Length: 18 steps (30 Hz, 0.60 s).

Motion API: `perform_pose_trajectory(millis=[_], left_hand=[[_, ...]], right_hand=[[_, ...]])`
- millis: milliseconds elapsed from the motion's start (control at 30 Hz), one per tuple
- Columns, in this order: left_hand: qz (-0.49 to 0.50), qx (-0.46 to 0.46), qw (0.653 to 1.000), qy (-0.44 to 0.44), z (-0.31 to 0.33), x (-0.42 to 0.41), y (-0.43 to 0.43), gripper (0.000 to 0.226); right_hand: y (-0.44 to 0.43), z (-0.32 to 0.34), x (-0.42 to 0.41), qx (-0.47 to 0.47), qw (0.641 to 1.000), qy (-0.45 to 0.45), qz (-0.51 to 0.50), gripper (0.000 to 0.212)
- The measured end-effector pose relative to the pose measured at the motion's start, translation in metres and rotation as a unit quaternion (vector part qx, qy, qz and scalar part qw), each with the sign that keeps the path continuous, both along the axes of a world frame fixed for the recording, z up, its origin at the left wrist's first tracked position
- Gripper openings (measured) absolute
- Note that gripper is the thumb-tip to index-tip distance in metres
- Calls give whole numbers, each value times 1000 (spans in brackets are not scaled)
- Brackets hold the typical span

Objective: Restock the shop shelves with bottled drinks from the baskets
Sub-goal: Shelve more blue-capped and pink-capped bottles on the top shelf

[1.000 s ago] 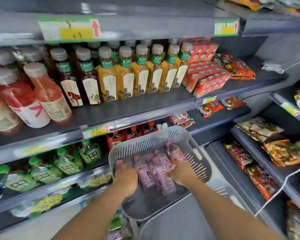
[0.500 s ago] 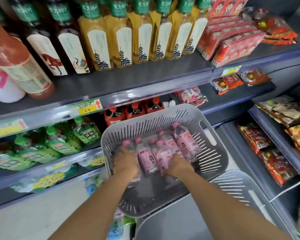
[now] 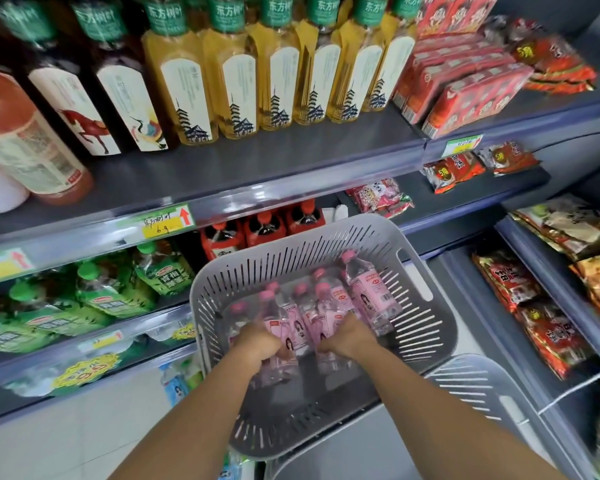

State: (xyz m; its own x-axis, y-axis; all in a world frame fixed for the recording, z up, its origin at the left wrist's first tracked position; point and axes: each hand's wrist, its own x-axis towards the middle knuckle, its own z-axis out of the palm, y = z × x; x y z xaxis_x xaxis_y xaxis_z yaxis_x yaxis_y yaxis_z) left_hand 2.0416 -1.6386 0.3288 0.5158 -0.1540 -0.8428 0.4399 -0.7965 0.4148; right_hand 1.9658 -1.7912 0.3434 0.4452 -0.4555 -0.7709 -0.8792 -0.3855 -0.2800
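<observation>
A grey plastic basket (image 3: 416, 327) with slotted walls and rounded corners sits tilted in front of the shelves. In it lie the pink bottles (image 3: 371, 292): clear plastic, pink caps, glossy pink labels, packed side by side. The left grip (image 3: 257, 344) is curled round one at the near end of the cluster. The right grip (image 3: 347, 341) is closed on another just beside it. A second grey basket (image 3: 471, 379) of the same slotted make lies below, partly under the first.

Behind the basket's far rim stand squat dark bottles with red caps (image 3: 264, 230). Left of them are crinkled green bottles (image 3: 101, 299), blurred. The upper shelf (image 3: 257, 161), flat and dark grey, carries tall square yellow tea bottles (image 3: 236, 81), dark bottles with white labels (image 3: 94, 88) and red cartons (image 3: 465, 88). Shiny snack packets (image 3: 520, 289) fill the right-hand shelves.
</observation>
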Motion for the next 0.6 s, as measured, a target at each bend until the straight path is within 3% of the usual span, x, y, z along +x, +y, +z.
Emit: perform_pose_trajectory(millis=[67,200,300,400,600], left_hand=[[23,-29,999,29,8,1,0,95],[61,-44,996,42,19,-2,2,52],[106,-96,988,65,26,-4,6,62],[123,-146,980,50,47,-1,11,42],[178,-248,952,-24,98,15,30,59]], right_hand=[[1,1,0,63,996,-24,-55,70],[3,6,-2,162,978,-65,-113,86],[2,10,-1,204,964,-103,-134,94],[4,25,3,223,953,-145,-148,97],[9,68,17,284,906,-258,-179,80]])
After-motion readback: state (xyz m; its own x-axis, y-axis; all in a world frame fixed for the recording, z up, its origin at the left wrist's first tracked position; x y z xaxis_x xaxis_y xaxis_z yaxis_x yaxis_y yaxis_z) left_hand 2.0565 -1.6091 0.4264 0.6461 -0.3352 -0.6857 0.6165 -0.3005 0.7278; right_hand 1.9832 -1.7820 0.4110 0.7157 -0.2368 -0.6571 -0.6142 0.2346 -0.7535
